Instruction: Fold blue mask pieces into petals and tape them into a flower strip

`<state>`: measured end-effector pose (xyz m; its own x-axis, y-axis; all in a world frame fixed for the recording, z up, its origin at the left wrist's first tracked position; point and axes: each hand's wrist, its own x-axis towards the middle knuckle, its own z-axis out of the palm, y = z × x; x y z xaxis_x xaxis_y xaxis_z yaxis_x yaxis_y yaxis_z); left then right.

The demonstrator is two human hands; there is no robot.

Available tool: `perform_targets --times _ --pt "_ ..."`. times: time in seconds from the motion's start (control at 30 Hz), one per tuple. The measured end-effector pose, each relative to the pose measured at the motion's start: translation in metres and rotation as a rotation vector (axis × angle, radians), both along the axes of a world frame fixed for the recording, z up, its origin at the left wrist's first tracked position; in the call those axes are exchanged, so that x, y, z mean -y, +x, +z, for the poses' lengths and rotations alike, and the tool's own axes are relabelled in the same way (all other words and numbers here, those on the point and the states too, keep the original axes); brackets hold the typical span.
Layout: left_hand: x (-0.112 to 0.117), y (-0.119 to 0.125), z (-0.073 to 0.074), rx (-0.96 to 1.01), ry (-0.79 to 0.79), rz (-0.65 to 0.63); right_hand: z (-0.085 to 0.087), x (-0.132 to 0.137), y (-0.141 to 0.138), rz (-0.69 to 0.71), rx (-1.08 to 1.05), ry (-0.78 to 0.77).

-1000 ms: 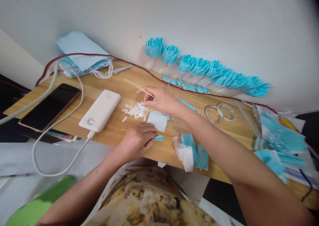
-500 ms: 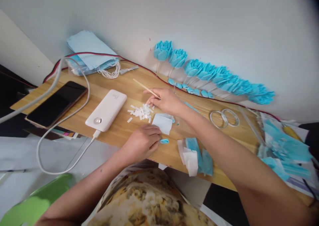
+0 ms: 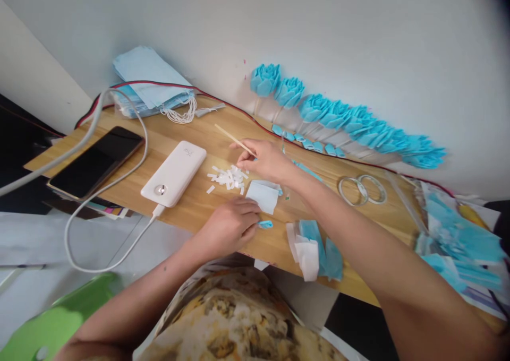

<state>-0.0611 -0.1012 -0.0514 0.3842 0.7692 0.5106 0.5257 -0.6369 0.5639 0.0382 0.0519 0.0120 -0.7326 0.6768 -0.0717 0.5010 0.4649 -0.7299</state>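
My right hand (image 3: 269, 159) is closed on a thin wooden stick (image 3: 233, 138), which points up and left from the fingers. Right below those fingertips lies a pile of small white strips (image 3: 229, 177) on the wooden table (image 3: 175, 130). Near the front edge, my left hand (image 3: 231, 224) rests with bent fingers closed on a small blue rolled piece of cloth (image 3: 265, 224), whose end sticks out to the right. Between the hands lies a pale blue and white square of mask fabric (image 3: 263, 196).
A white power bank (image 3: 174, 173) and a phone (image 3: 95, 162) lie left, with a cable. Stacked face masks (image 3: 153, 79) sit at the back. Blue fabric flowers (image 3: 319, 108) line the wall. Two tape rolls (image 3: 353, 191), fabric pieces (image 3: 313, 249) and blue scraps (image 3: 458, 228) lie right.
The whole view has shifted slightly. My right fingers have drawn closer together above the white strips, still with the stick. The left hand stays in place.
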Motion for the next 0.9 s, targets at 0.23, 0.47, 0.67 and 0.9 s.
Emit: perform_targets --times 0.23,0.47,0.67,0.9 --pt "0.001 0.000 0.000 -0.018 -0.005 0.007 -0.009 0.004 0.004 0.057 0.057 0.028" --pt "0.001 -0.001 0.002 -0.005 -0.014 -0.002 -0.002 0.006 0.005 0.103 0.160 0.075" --pt "0.001 -0.001 0.002 0.008 -0.014 -0.007 0.000 0.004 0.010 0.107 0.165 0.100" --pt "0.001 -0.001 0.000 0.007 0.005 0.001 -0.001 0.002 0.014 0.066 0.046 -0.026"
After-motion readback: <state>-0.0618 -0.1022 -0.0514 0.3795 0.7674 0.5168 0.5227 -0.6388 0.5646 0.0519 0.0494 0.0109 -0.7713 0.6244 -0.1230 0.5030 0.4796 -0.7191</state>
